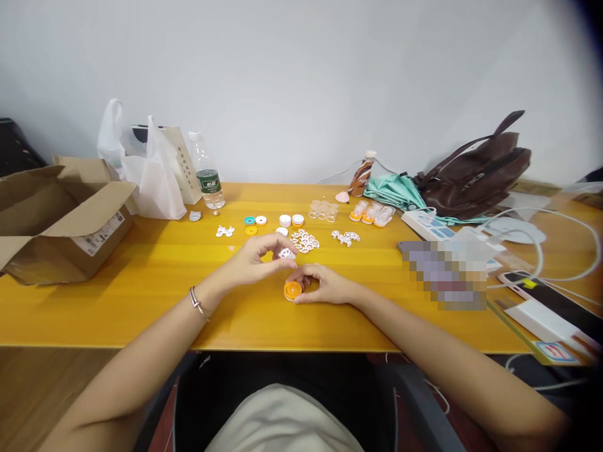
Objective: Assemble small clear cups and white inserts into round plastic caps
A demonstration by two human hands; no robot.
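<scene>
I think I am at a joining step: my left fingers [277, 241] pinch the white piece [286, 253] at twelve o'clock of the orange cup [293, 289], which my right fingers [311, 295] grip from three o'clock, and careful aligning seems necessary.

The yellow table [254, 320] carries white openwork pieces [306, 243].

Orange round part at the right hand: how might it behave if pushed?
The orange round part looks squat, so it would probably slide before tipping. Its smooth, plastic-looking surface suggests something stiff, light and perhaps slippery.
</scene>
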